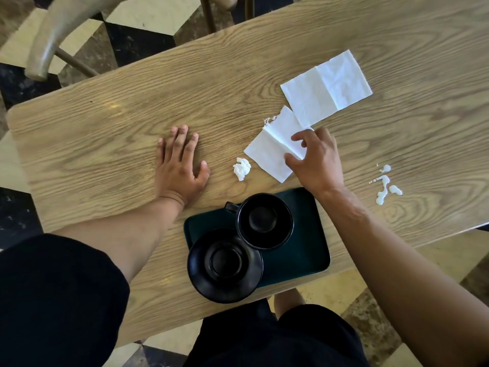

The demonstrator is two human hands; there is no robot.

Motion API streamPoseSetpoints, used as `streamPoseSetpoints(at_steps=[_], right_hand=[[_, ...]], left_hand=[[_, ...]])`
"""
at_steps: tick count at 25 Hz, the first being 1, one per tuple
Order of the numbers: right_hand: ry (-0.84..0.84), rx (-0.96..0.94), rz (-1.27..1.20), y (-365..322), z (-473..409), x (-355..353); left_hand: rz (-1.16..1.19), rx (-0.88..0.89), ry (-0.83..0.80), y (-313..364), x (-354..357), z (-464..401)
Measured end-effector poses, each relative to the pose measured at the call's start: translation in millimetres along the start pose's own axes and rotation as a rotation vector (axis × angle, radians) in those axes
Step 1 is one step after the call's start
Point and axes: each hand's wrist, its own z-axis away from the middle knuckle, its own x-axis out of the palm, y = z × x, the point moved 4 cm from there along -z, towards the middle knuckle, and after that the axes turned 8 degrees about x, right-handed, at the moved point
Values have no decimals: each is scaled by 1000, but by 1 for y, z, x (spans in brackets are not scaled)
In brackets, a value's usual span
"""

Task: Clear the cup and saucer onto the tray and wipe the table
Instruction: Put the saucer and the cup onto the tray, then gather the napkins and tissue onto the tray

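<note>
The black ceramic cup [265,221] and the black round saucer [225,264] are already seen on the dark green rectangular tray [304,250] at the near edge of the light wood-grain table [105,133], the saucer overhanging the tray's left rim, so the wiping is judged to be the step in hand. The smaller white paper napkin [272,148] is pinched at its near corner between the thumb and fingers of the right hand [316,161], while the left hand [180,165] is laid flat and spread on the bare wood, holding nothing. The napkin is judged to be very light, limp and easily torn, as its frayed far corner suggests; it would best be bunched into a pad before being pressed on the white spilled liquid [385,185] to the right. A larger unfolded white napkin [326,87] lies just beyond, and a small crumpled white paper scrap [241,168] beside the held one.
</note>
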Motion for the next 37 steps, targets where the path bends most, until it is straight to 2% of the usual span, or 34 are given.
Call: streamPoseSetpoints(at_steps=[3, 6, 9, 16, 22, 28, 31, 33, 37], right_hand=[[-25, 6, 46, 5, -6, 7], [70, -17, -39, 10, -5, 1], [85, -11, -182, 11, 0, -8], [-25, -23, -557, 12, 25, -49], [-1, 84, -513, 58, 78, -75], [-368, 185, -353, 92, 147, -43], [-501, 150, -238, 91, 160, -14], [-493, 115, -195, 85, 160, -2], [-326, 101, -171, 74, 153, 4]], left_hand=[[3, -3, -4, 1, 1, 0], [6, -5, -12, 2, 0, 0], [6, -7, -24, 0, -1, 0], [26, -16, -40, 2, 0, 1], [25, -16, -26, 2, -1, 2], [33, -21, -20, 1, -2, 1], [30, -14, -7, 2, -1, 2], [30, -9, 2, 1, -1, 1], [28, -10, 7, -1, 0, 1]])
